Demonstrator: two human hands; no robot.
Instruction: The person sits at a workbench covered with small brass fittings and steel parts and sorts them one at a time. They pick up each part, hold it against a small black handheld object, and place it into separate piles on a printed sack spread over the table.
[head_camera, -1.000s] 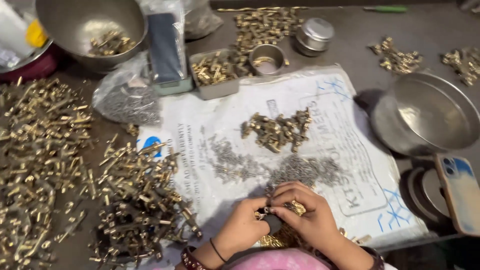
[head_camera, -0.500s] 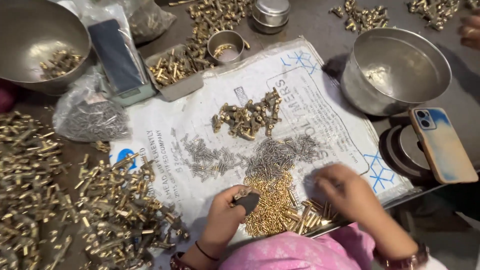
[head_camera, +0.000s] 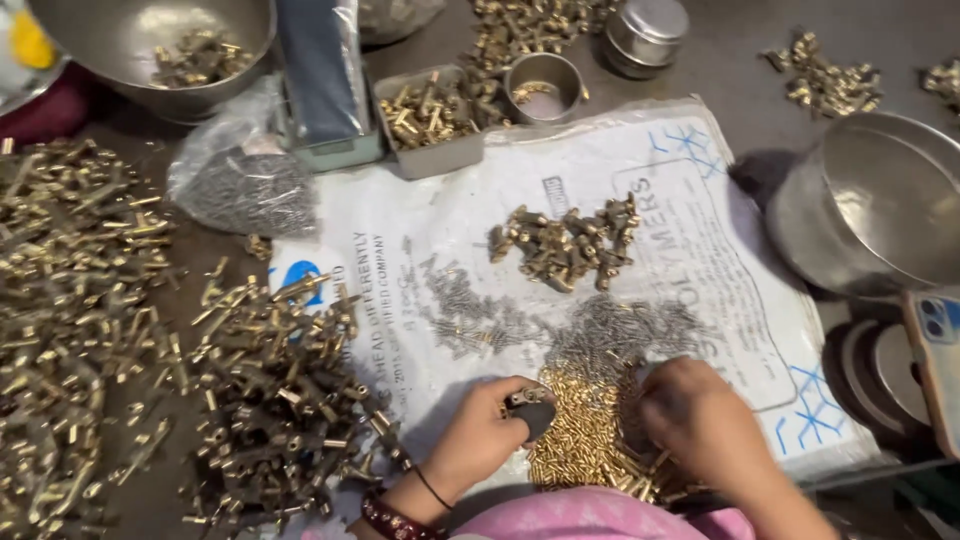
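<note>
Head view: the left hand (head_camera: 480, 440) pinches a small dark brass fitting (head_camera: 528, 402) just beside a heap of tiny shiny gold pins (head_camera: 585, 430) on a white woven plastic sack (head_camera: 400, 260). The right hand (head_camera: 700, 425), curled knuckles-up, digs into that heap; its grip is hidden.

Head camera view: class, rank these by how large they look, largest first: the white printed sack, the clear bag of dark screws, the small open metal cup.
1. White printed sack, by far the largest.
2. Clear bag of dark screws.
3. Small open metal cup, the smallest, though it lies farther from the camera.
</note>
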